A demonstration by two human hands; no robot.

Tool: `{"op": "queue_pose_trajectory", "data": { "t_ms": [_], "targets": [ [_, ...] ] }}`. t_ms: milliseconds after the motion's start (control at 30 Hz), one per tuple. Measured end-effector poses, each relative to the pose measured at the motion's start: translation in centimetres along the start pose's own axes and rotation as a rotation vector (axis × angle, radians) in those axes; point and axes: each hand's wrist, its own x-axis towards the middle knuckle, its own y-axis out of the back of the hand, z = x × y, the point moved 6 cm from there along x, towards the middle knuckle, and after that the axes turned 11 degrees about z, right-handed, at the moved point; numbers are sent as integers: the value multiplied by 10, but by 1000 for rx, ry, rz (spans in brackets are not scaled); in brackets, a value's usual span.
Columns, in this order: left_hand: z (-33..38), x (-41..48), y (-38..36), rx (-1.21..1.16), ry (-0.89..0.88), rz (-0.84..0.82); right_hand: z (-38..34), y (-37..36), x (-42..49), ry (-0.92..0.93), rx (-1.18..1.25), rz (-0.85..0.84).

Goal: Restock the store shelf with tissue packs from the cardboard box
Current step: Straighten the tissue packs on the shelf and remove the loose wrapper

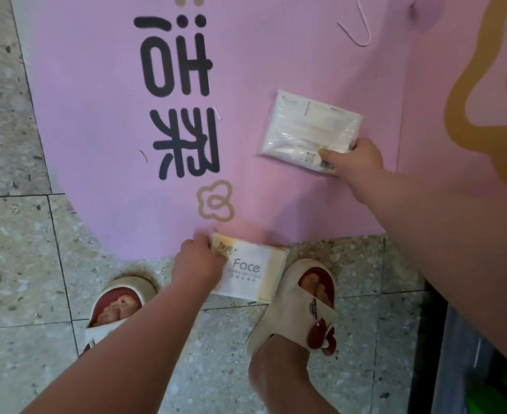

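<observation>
A yellow and white tissue pack marked "Face" (250, 270) lies at the near edge of the pink floor mat, between my feet. My left hand (197, 261) grips its left end, fingers curled over the edge. A second, white tissue pack in clear wrap (306, 130) lies flat on the mat further out to the right. My right hand (353, 158) holds its near right corner, thumb on top. No cardboard box or shelf is in view.
The pink floor mat (97, 130) with black lettering and tan flower shapes covers the speckled tile floor (13, 264). My feet in cream slippers (300, 309) stand at the mat's near edge. A dark fixture edge (455, 369) rises at the lower right.
</observation>
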Motion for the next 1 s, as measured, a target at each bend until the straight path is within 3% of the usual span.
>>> {"op": "queue_pose_trajectory", "data": {
  "t_ms": [167,333,767,1000],
  "targets": [
    [18,-17,12,-152,-90,-18,1,14,-19,16,95,-17],
    [23,-51,54,-298,-70,9,-3,48,-56,24,141,-43],
    [32,-183,245,-567,-44,95,-77,194,-211,-4,328,-33],
    [51,-278,353,-631,-162,77,-125,303,-309,-12,489,14]
  ]
}}
